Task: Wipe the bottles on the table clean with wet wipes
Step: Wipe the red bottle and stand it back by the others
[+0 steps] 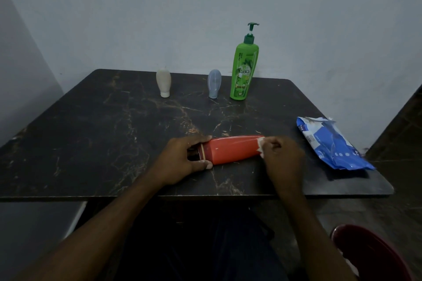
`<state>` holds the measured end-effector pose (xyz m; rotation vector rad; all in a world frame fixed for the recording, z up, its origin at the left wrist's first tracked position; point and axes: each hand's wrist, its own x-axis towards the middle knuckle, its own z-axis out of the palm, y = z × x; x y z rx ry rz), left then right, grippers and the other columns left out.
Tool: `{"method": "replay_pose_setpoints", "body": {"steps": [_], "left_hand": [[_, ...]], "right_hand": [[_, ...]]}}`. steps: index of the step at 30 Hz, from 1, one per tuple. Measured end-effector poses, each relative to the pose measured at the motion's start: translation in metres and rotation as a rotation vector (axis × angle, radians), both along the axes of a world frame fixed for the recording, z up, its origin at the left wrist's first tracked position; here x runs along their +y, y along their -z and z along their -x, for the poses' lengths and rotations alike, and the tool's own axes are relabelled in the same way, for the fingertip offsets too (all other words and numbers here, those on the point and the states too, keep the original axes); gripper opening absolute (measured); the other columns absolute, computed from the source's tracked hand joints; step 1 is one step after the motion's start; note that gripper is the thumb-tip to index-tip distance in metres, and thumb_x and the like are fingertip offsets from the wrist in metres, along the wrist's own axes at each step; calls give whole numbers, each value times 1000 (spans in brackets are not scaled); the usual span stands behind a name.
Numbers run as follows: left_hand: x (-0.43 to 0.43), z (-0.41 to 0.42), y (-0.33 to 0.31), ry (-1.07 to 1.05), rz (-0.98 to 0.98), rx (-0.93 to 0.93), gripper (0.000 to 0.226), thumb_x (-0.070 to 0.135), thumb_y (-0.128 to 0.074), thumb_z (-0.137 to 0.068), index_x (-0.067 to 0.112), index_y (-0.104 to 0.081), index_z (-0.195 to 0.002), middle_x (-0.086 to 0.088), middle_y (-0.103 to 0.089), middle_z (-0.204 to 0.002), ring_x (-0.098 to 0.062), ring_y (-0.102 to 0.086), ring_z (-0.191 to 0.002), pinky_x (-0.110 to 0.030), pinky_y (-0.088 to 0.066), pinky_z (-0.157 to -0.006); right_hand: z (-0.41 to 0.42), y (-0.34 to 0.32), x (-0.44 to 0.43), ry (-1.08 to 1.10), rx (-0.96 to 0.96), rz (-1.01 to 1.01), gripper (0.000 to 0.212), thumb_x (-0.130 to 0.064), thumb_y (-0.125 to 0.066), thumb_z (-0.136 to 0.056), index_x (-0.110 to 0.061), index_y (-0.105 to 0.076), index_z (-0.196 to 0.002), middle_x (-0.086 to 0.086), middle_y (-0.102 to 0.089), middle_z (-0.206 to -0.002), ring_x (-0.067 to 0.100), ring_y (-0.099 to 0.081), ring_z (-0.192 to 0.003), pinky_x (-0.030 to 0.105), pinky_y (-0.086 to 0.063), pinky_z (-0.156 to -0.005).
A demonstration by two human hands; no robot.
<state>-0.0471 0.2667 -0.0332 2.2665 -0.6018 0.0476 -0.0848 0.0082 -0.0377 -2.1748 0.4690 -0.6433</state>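
Note:
An orange-red bottle (233, 149) lies on its side near the front edge of the dark marble table (114, 132). My left hand (182, 158) grips its dark cap end, thumb and fingers curled round the neck. My right hand (282, 155) holds a white wet wipe (261, 143) against the bottle's base end. At the back of the table stand a green pump bottle (243, 70), a small grey-blue bottle (214, 83) and a small beige bottle (163, 82), both standing on their caps.
A torn-open blue pack of wet wipes (331, 143) lies at the table's right edge. A red chair (370, 255) shows at the lower right. Walls close in behind the table and on its left.

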Motion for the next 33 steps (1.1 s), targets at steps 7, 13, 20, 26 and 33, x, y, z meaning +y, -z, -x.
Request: {"method": "replay_pose_setpoints", "body": {"steps": [7,13,20,26,33], "left_hand": [[0,0,2,-5,-9,-13,77,34,-91,-74,32,-57,-144,9,-58,-146,4,-53,-119,-2,-38,-92],[0,1,1,-26,-24,-28,76,32,-92,-73,31,-59,-142,7,-60,-144,7,-54,-112,7,-37,-85],[-1,2,-1,-29,-28,-23,76,30,-92,-73,28,-60,-141,6,-61,-143,9,-57,-110,4,-37,-86],[-1,2,-1,-31,-25,-12,73,30,-93,-73,26,-62,-139,7,-66,-135,1,-60,-112,4,-39,-87],[-1,-1,0,-19,-17,14,77,30,-91,-75,27,-57,-144,8,-58,-144,8,-53,-112,8,-35,-84]], "right_hand": [[7,-2,41,-151,-108,79,13,-13,-58,-95,-17,-71,-96,-6,-63,-95,-1,-54,-79,12,-42,-76],[7,-1,75,-393,-162,212,16,-12,-65,-92,-14,-74,-105,-3,-67,-106,-4,-50,-87,1,-33,-76],[9,2,76,-447,-203,299,15,-9,-63,-92,-12,-74,-102,0,-65,-103,-3,-53,-86,4,-34,-78],[-6,-17,78,-491,-135,344,16,-14,-58,-97,-14,-72,-103,-3,-59,-103,3,-54,-83,15,-39,-75],[23,7,77,-540,-236,429,16,-7,-60,-89,-13,-71,-100,-1,-59,-93,13,-58,-76,25,-47,-65]]}}
